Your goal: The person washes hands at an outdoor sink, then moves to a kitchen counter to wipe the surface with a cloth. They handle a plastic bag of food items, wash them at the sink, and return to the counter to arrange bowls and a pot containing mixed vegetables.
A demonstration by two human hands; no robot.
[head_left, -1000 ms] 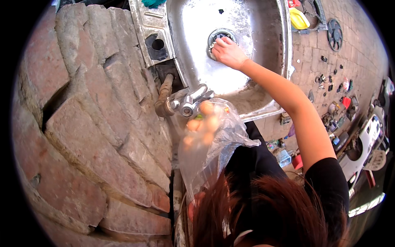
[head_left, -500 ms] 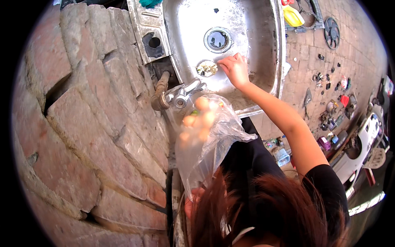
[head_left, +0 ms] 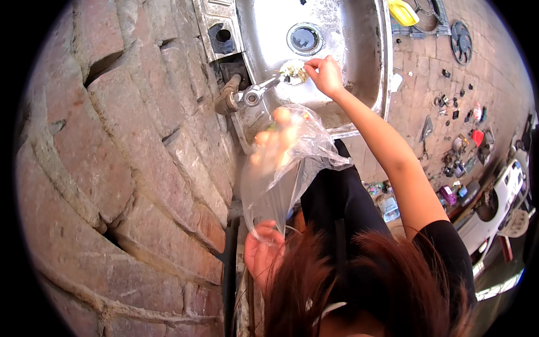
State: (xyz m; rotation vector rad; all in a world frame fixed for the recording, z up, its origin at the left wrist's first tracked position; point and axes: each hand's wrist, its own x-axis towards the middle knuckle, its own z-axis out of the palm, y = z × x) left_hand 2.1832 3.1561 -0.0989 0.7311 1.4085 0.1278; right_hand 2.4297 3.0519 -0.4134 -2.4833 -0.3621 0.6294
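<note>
One strainer [head_left: 293, 73] just left of right hand [head_left: 327, 76]; bag [head_left: 306, 147] in left hand [head_left: 261, 256].

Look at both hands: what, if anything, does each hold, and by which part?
The left hand holds the clear plastic bag by its near end. The right hand is at the edge of pale scraps; whether it grips anything cannot be told.

A stone wall [head_left: 163, 191] is filling the left. On the brick floor [head_left: 418, 84], a black spoked wheel [head_left: 461, 42] and a red object [head_left: 477, 137] are lying; a white curved panel [head_left: 510, 178] is resting farther right.
</note>
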